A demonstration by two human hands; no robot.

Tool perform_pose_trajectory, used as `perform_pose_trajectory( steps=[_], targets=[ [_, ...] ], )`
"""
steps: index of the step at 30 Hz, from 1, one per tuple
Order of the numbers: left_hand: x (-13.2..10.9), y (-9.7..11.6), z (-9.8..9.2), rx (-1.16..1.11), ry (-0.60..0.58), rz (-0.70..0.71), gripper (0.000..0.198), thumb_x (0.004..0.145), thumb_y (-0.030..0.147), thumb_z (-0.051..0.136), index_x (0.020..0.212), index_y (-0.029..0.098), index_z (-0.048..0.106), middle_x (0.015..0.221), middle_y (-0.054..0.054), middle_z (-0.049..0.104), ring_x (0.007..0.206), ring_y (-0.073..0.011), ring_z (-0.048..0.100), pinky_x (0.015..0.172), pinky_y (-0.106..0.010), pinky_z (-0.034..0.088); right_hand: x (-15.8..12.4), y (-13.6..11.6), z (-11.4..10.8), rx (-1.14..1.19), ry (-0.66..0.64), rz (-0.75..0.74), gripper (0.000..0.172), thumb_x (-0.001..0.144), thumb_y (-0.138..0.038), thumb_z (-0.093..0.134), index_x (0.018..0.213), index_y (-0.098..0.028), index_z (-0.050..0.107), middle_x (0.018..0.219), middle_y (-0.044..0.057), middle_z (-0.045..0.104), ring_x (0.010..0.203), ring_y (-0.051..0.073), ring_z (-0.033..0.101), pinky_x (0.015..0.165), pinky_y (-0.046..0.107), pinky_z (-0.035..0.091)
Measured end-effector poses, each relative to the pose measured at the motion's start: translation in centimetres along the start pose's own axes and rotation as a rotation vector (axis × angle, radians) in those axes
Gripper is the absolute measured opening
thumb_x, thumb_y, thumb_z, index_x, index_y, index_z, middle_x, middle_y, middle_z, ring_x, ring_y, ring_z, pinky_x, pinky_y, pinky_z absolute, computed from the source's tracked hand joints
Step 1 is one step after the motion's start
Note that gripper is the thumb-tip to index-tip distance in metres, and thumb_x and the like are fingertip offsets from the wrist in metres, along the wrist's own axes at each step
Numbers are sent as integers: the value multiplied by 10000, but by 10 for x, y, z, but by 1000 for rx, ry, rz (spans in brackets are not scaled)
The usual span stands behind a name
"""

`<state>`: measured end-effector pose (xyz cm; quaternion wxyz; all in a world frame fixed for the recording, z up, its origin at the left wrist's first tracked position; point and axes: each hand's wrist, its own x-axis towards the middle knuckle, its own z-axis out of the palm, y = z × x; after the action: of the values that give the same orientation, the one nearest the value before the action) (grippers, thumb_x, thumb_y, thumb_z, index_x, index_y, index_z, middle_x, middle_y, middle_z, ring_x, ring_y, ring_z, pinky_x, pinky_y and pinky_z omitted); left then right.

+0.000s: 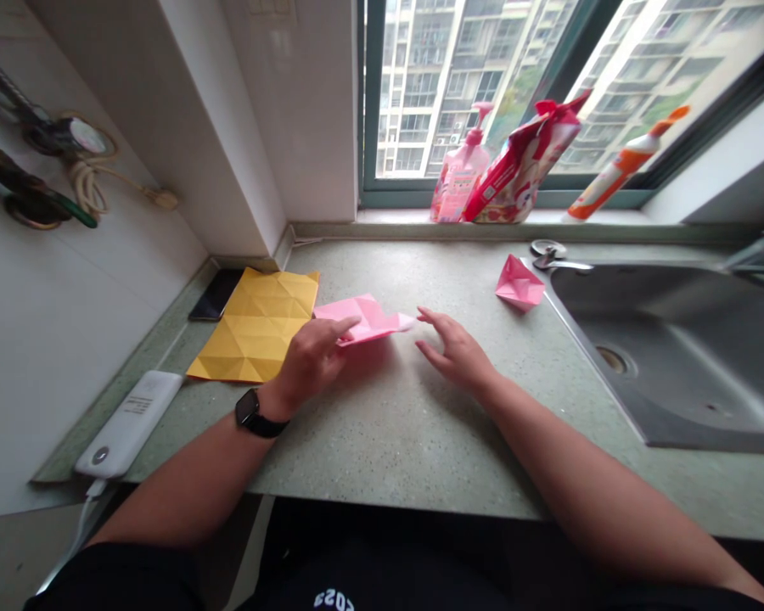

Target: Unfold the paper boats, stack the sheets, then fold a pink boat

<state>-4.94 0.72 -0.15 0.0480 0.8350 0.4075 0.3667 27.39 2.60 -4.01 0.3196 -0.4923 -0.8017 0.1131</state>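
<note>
My left hand [315, 358], with a black watch at its wrist, pinches the near left edge of a pink sheet of origami paper [369, 316]. The sheet is partly folded, and its right corner sticks up a little. Just to the right of that corner is my right hand [452, 350], fingers apart and holding nothing. A creased yellow sheet of paper [255, 327] lies flat on the counter, left of my left hand. Farther right, a folded pink paper piece [520, 283] sits by the sink's edge.
A steel sink [693, 356] fills the right side. On the windowsill stand a pink pump bottle [462, 174], a red bag [525, 161] and an orange-white bottle [620, 174]. At left lie a white power bank [129, 423] with a cable and a dark phone [215, 294].
</note>
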Motion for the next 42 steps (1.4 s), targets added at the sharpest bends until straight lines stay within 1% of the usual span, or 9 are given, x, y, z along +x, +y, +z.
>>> perform_pose_trajectory(
  steps=[4,8,14,20,24,30,34,39,42],
  targets=[
    [2,5,12,-68,-322,145,282,999,155,583,1215,244,740,1180,-88,785,1114,-256,723,994,-416,573,2,-7,-11,39,198,-11,750,918,-115,503,1655,-253,464,1426,137,705,1368,318,653,1184,563,533],
    [5,2,14,-18,-469,114,145,934,177,645,1040,232,728,1161,-88,768,1078,-268,693,957,-407,545,-1,-12,-21,15,183,-97,746,901,-100,492,1628,-271,507,1411,130,707,1368,331,645,1194,580,518],
    [6,4,15,102,-370,-35,131,911,122,633,967,211,711,1039,-91,770,987,-276,690,895,-410,525,-5,-29,-8,-26,-61,-383,516,1005,-369,713,1508,-275,647,1414,111,746,1404,329,624,1244,565,448],
    [4,12,27,69,-383,82,108,948,143,660,985,212,735,1020,-76,764,967,-252,686,895,-389,518,-2,-27,8,-98,-62,-390,169,1040,-245,681,1090,-320,823,1110,13,842,1042,213,768,1162,482,475],
    [4,8,28,53,-358,107,83,973,160,676,973,211,741,1061,-76,767,998,-247,687,923,-392,522,1,-7,-2,-87,-34,-344,180,1034,-200,671,1032,-297,823,1039,13,844,966,211,771,1078,462,510],
    [4,0,29,41,-321,111,127,1022,202,674,920,206,751,1077,-85,779,1048,-262,699,987,-429,543,4,11,-6,-63,-117,-242,230,992,-139,652,1032,-287,824,1041,40,845,985,238,775,915,403,560],
    [2,1,31,-36,-321,126,120,1007,199,697,900,205,752,1098,-86,785,1060,-255,710,1018,-434,556,4,13,-1,-68,-128,-181,248,971,-120,651,1066,-272,823,1056,61,844,980,251,782,916,409,571],
    [-1,1,32,-190,-387,175,87,1022,205,679,976,215,751,1224,-72,795,1187,-246,724,1241,-524,449,4,17,-1,-75,-119,-115,277,967,-120,651,1138,-268,811,1103,74,840,1020,269,781,940,431,580],
    [-1,1,32,-257,-427,157,110,1039,195,647,1073,220,748,1250,-75,797,1204,-241,731,1211,-474,500,4,19,-2,-69,-116,-65,276,977,-123,639,1147,-264,804,1126,80,837,1039,275,777,958,445,582]
  ],
)
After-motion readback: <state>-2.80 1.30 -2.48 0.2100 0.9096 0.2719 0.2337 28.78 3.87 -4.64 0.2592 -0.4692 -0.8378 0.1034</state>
